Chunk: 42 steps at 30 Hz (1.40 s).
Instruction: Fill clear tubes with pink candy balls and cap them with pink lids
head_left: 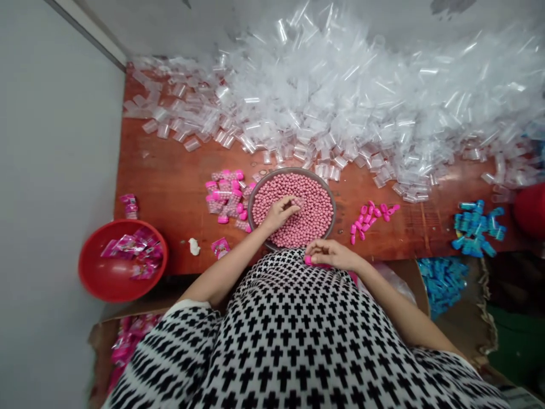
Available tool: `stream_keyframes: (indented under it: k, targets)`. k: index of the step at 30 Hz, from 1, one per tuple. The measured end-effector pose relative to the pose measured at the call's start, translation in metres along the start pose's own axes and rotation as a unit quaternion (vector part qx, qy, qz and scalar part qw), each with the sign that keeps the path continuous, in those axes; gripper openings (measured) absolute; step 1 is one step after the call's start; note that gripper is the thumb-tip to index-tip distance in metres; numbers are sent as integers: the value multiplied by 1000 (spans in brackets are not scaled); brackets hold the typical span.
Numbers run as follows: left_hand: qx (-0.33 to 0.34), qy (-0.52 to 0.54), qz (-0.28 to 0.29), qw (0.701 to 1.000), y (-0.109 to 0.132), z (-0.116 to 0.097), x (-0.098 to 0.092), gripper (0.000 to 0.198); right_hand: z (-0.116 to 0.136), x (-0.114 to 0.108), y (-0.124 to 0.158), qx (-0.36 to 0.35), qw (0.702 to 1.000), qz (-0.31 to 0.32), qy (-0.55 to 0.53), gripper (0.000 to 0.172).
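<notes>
My left hand (281, 212) is over a round bowl (251, 200) full of pink beads (293, 233). Its fingers are closed around a small clear plastic tube (298, 203), which looks partly filled with beads. Near the bowl's front edge, against the patterned top, my right hand (332, 253) pinches a bright pink cap (308, 260). Left of the bowl lies a group of bead-filled tubes with pink caps (225, 194). Loose pink caps (370, 218) are scattered to the right of the bowl.
A large heap of clear empty tubes (340, 102) covers the back of the wooden table (170, 170). At left stands a red bowl (91, 255) with pink packets (136, 250). Blue capped pieces (477, 227) lie at right, above a box of blue packets (443, 281).
</notes>
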<state>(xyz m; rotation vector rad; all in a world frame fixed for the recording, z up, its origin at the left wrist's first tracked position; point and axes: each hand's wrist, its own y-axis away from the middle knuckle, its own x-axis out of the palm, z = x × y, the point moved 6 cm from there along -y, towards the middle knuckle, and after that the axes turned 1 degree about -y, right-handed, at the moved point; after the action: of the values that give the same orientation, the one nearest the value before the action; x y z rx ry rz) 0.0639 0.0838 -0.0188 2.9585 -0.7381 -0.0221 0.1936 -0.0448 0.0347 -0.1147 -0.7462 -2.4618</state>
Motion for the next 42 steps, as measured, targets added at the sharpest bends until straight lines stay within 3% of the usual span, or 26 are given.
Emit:
stream_keyframes:
  k: [2,5,9,12,16,18,21,23,25,28,33,38,42]
  targets:
    - [-9,45,-21,999,3,1,-3,30,6,11,3,-32,989,3,145,25]
    - [-17,68,0,998,9,-5,-1,35,13,15,7,-107,955,-2,276,34]
    - [64,-65,-25,996,18,-27,-7,37,12,10,10,-126,912,29,389,40]
    - [114,-120,-10,986,23,-36,-7,31,8,8,11,-97,891,62,439,41]
    - [74,-71,-29,994,25,-26,-5,33,9,10,10,-95,896,76,428,39]
    - [48,-24,-25,998,25,-19,-1,37,16,6,9,-103,904,43,412,37]
    - [25,30,-21,999,25,-16,4,42,40,-14,10,-155,911,-85,373,33]
    - [22,30,-17,999,25,-19,6,43,63,-29,11,-214,885,-186,369,33]
    - [27,17,-1,999,26,-25,9,42,83,-38,9,-267,845,-247,391,33]
    - [41,9,20,999,28,-34,14,41,96,-35,-3,-304,803,-261,441,32]
    - [60,-30,5,998,34,-42,15,40,85,-24,-20,-290,762,-262,516,32]
    - [91,-63,-28,993,35,-55,12,36,90,-19,-15,-326,764,-257,494,31]
    - [100,-58,-3,993,30,-64,12,36,99,-19,-12,-326,766,-262,489,32]
